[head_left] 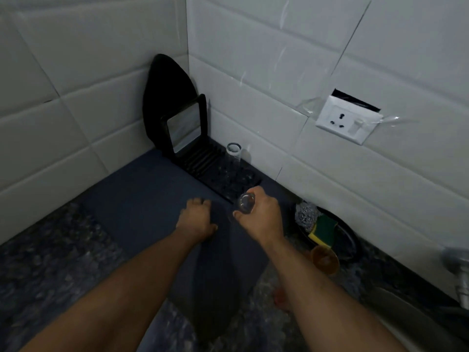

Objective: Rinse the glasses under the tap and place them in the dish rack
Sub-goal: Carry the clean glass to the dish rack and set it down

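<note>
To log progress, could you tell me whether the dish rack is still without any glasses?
No, one clear glass already stands in the black dish rack.

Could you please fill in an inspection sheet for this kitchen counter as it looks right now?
Surface: speckled stone counter with a dark blue mat spread over it.
Job's things: black dish rack in the corner, one clear glass upside down on it; a second glass is in the right hand; tap at the right edge.
Clutter: steel scrubber, yellow-green sponge and small orange cup beside a dark round tray.
Grippers: right hand's fingers closed around the glass; left hand rests on the mat, holding nothing.
Cables: nothing seen.
Surroundings: white tiled walls, wall socket, black board propped in the corner.
</note>
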The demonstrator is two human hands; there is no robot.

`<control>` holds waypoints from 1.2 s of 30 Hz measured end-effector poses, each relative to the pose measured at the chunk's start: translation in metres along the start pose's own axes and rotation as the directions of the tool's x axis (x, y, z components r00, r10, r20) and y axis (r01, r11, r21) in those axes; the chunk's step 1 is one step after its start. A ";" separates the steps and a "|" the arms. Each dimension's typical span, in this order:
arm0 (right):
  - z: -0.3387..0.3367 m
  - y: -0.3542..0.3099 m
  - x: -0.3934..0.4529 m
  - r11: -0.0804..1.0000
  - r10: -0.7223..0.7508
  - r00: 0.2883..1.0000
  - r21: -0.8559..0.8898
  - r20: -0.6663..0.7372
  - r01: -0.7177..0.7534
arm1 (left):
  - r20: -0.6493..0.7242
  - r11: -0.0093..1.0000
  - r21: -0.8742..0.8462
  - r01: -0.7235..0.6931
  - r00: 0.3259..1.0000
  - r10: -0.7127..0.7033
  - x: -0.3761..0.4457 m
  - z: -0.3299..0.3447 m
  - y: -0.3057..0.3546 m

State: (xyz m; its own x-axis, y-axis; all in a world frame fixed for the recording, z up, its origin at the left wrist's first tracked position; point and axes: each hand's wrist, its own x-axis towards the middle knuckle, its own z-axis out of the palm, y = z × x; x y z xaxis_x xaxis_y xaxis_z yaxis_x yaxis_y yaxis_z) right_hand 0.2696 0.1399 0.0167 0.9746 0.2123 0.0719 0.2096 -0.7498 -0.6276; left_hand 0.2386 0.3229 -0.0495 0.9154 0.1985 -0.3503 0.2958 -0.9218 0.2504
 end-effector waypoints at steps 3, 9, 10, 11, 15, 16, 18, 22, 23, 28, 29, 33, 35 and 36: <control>0.010 0.000 0.029 1.000 0.009 1.000 0.016 -0.010 -0.009 | 0.035 0.998 0.045 0.048 0.998 -0.049 0.027 -0.002 -0.002; 0.037 -0.014 0.079 0.996 -0.066 0.998 0.061 0.020 0.065 | 0.145 0.991 0.016 0.129 0.981 -0.130 0.053 0.010 -0.025; 0.045 -0.018 0.088 0.995 -0.075 0.997 0.066 0.031 0.073 | 0.160 0.992 -0.004 0.126 0.979 -0.123 0.055 0.013 -0.031; 0.051 -0.023 0.095 0.994 -0.082 0.996 0.070 0.033 0.080 | 0.165 0.993 -0.015 0.118 0.980 -0.114 0.056 0.015 -0.034; 0.069 -0.034 0.117 0.996 -0.076 0.995 0.048 0.056 0.074 | 0.177 0.992 -0.045 0.120 0.978 -0.111 0.059 0.015 -0.035; 0.072 -0.036 0.121 0.996 -0.083 0.995 0.042 0.062 0.081 | 0.186 0.991 -0.045 0.126 0.976 -0.116 0.060 0.014 -0.034; 0.077 -0.040 0.128 0.995 -0.100 0.992 0.034 0.073 0.098 | 0.202 0.990 -0.040 0.137 0.971 -0.127 0.062 0.013 -0.033; 0.086 -0.044 0.141 0.996 -0.092 0.988 -0.009 0.121 0.093 | 0.223 0.988 -0.038 0.149 0.965 -0.137 0.064 0.012 -0.033; 0.087 -0.044 0.143 0.996 -0.084 0.987 -0.026 0.134 0.088 | 0.223 0.988 -0.039 0.149 0.965 -0.137 0.064 0.012 -0.033; 0.095 -0.040 0.148 0.996 -0.073 0.985 -0.037 0.153 0.080 | 0.219 0.988 -0.045 0.145 0.967 -0.132 0.064 0.014 -0.034; 0.095 -0.038 0.149 0.997 -0.069 0.985 -0.032 0.155 0.075 | 0.220 0.988 -0.043 0.146 0.966 -0.133 0.064 0.014 -0.033; 0.095 -0.036 0.146 0.998 -0.056 0.984 -0.002 0.170 0.057 | 0.221 0.989 -0.037 0.143 0.966 -0.132 0.064 0.012 -0.032; 0.091 -0.036 0.140 0.999 -0.048 0.980 -0.008 0.191 0.050 | 0.218 0.989 -0.027 0.145 0.967 -0.135 0.062 0.011 -0.031; 0.089 -0.034 0.137 0.998 -0.056 0.980 -0.010 0.193 0.059 | 0.212 0.989 -0.015 0.145 0.967 -0.138 0.060 0.010 -0.030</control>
State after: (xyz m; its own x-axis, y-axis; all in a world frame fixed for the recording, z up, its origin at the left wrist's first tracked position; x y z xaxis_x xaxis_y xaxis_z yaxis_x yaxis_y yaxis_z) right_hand 0.3887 0.2503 -0.0207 0.9275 0.3713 -0.0441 0.2679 -0.7421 -0.6144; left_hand 0.2823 0.3597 -0.0870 0.7866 0.2488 -0.5652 0.4291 -0.8783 0.2106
